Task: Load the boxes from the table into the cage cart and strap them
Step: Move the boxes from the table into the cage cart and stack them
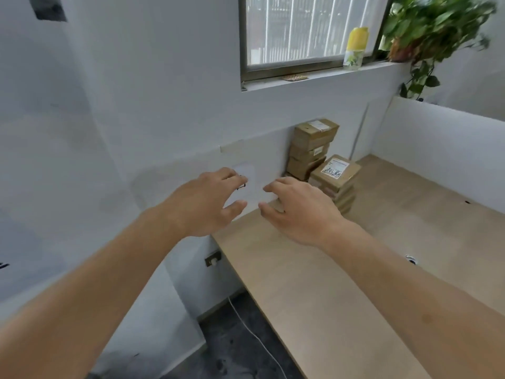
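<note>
Walls of pale grey plaster [136, 105] fill the left and far sides, and a long light-wood counter [314, 291] runs along them into the corner, closed on its right by a white partition panel [442, 143]. Above it a metal-framed window [308, 34] sits over a grey sill [322, 77], which carries a clear bottle with a yellow cap [355, 47] and a trailing green potted plant [434, 31]. Dark speckled floor [232, 348] shows below the counter edge, crossed by a thin white cable [257, 337].

Both bare forearms reach forward from the lower corners, palms down, held in the air above the counter's near-left end. The left hand [202, 203] has its fingers spread and loosely bent, thumb out to the right, and grips nothing. The right hand [300, 212] is posed alike, fingers fanned and slightly curved, thumb pointing left, also holding nothing. The two thumbs lie near each other but apart.

Two stacks of brown cardboard boxes stand on the counter in the far corner, just past the right hand's fingertips. The taller stack [311, 149] rests against the wall; the lower stack [336, 181] sits just beside it toward the front, its top box [336, 170] bearing a white printed label [334, 168]. Neither hand touches them. A small dark wall socket [212, 259] sits under the counter's left edge.
</note>
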`<state>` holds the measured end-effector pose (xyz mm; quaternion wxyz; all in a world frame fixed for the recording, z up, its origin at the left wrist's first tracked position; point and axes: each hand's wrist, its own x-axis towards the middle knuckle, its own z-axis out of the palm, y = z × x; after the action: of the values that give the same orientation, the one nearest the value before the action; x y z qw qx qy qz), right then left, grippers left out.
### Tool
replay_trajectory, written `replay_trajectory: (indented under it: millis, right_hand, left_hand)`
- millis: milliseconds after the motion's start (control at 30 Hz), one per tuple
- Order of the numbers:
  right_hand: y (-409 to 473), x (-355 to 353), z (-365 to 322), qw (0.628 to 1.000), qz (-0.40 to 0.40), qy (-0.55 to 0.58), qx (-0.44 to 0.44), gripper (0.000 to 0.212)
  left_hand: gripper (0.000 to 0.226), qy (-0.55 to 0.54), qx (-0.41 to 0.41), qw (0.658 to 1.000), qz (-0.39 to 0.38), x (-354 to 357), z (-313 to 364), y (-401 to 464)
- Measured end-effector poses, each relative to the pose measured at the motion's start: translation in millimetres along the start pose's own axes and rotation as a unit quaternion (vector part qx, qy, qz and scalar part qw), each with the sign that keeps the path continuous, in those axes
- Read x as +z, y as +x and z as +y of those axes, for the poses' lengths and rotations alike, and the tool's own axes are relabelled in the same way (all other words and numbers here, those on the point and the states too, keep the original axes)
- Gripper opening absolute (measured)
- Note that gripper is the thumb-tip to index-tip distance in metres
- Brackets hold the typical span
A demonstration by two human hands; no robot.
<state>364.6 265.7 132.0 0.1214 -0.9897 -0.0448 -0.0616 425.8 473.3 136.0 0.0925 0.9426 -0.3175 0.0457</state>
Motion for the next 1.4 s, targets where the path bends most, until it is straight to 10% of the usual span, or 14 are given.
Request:
replay_trajectory:
  millis: [833, 1400]
  right_hand:
    - [189.7, 57.1, 239.6, 0.962, -0.026, 0.008, 0.272, 0.049]
    - [336.7, 158.1, 324.1, 0.840, -0.018, 0.019, 0.542, 0.078]
  left_hand:
    - [0.055, -0.022, 0.159, 0.985, -0.056, 121.3, 20.9, 376.7]
    - [0.056, -0.042, 0.090, 0.995, -0.030, 176.2, -20.2, 552.9]
